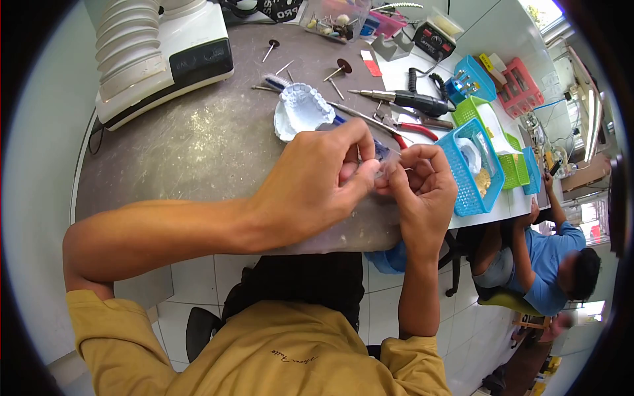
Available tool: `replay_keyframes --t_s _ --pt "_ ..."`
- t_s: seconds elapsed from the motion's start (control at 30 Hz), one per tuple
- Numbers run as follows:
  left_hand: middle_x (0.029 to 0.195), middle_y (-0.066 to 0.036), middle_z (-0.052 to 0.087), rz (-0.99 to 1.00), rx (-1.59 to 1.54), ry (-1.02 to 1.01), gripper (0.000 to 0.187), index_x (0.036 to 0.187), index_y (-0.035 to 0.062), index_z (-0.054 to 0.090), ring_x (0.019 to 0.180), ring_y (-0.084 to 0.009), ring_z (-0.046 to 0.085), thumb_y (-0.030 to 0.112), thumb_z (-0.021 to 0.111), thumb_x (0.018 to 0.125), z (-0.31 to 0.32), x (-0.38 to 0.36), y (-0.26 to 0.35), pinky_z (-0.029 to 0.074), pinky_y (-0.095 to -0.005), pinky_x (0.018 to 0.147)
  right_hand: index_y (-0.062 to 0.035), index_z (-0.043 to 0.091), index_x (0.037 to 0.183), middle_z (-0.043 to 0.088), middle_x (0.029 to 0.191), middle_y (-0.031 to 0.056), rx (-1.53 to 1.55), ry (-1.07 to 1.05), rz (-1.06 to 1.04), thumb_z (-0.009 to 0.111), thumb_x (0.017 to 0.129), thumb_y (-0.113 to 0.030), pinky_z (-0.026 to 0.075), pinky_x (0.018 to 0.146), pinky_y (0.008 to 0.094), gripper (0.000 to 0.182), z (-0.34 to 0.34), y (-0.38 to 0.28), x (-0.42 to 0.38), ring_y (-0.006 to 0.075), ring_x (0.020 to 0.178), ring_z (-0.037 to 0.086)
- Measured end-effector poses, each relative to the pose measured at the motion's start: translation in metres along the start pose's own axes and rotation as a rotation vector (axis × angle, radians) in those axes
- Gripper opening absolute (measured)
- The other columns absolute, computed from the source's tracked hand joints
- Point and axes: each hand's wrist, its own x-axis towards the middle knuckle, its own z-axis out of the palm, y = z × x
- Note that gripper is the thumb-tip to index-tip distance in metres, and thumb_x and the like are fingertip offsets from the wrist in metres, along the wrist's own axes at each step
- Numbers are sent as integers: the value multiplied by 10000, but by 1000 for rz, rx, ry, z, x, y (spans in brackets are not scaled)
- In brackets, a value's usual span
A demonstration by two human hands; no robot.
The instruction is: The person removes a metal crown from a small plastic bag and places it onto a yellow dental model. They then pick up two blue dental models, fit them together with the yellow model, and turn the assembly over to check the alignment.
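Note:
Both hands meet above the near edge of the grey worktop, fingers closed. My left hand (317,171) pinches one side of a small clear, plastic-like piece (389,158), and my right hand (426,191) pinches the other side. Its exact shape is partly hidden by the fingers. Just beyond my left hand a white dental plaster model (301,111) rests on the worktop, with a bristled brush (276,82) behind it. Red-handled pliers (417,129) and a black rotary handpiece (416,101) lie beyond my right hand.
A white machine with a ribbed hose (158,66) stands at the left. Mounted discs (343,65) and loose burs lie on the worktop (198,145). Blue (470,195) and green baskets line the right. A co-worker in a blue shirt (551,257) sits farther right.

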Motion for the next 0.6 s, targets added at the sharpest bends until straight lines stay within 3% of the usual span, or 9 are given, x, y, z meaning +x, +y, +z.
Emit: replay_keyframes --t_s 0.07,0.1,0.17,0.2,0.27,0.3,0.37,0.6 --pt "801 -65 601 35 -23 54 234 1135 -2 552 623 -103 502 52 619 917 -2 -3 1 419 -270 552 20 569 979 682 882 83 71 -11 3 635 940 30 584 680 235 77 -3 1 1 127 751 699" --pt "801 -65 601 43 -25 61 234 1135 -2 552 623 -103 502 52 619 917 -1 -4 0 419 -270 552 19 559 977 680 879 89 98 -20 -2 625 944 37 588 679 240 76 -4 2 1 131 748 696" --pt "1055 -130 608 82 -65 101 465 1361 -3 430 783 -135 596 -9 570 918 2 -6 -4 510 -270 659 18 550 976 679 876 95 120 -35 -16 616 948 44 591 678 246 77 -8 4 2 135 746 694" --pt "1055 -130 608 91 -67 109 465 1361 -3 430 783 -135 596 -9 570 918 5 -6 -8 510 -270 659 17 552 975 679 876 98 161 -61 -24 612 950 48 591 679 249 72 -9 5 2 138 744 694" --pt "1181 -163 570 51 -146 75 583 1474 2 341 936 -171 640 -63 517 923 8 -5 -13 564 -284 816 26 572 977 681 873 102 246 -112 -60 616 959 37 592 681 256 49 -12 10 4 144 746 694" --pt "1181 -163 570 53 -148 81 583 1474 2 341 936 -171 640 -63 517 923 6 -3 -15 564 -284 816 26 572 977 681 873 102 243 -117 -63 616 959 37 592 681 256 49 -14 12 4 144 746 694" --pt "1178 -160 591 -139 -410 -119 620 1511 5 311 1020 -178 643 -98 494 927 1 0 -18 556 -295 919 40 620 993 687 862 100 291 -142 -45 626 962 22 590 677 258 36 -17 14 4 144 739 694" --pt "1100 -123 649 -215 -447 -122 496 1417 -20 422 977 -136 654 -62 568 945 -6 5 -11 562 -267 887 45 674 1019 694 846 98 288 -122 -43 636 961 14 591 668 261 76 -20 15 4 148 734 699"
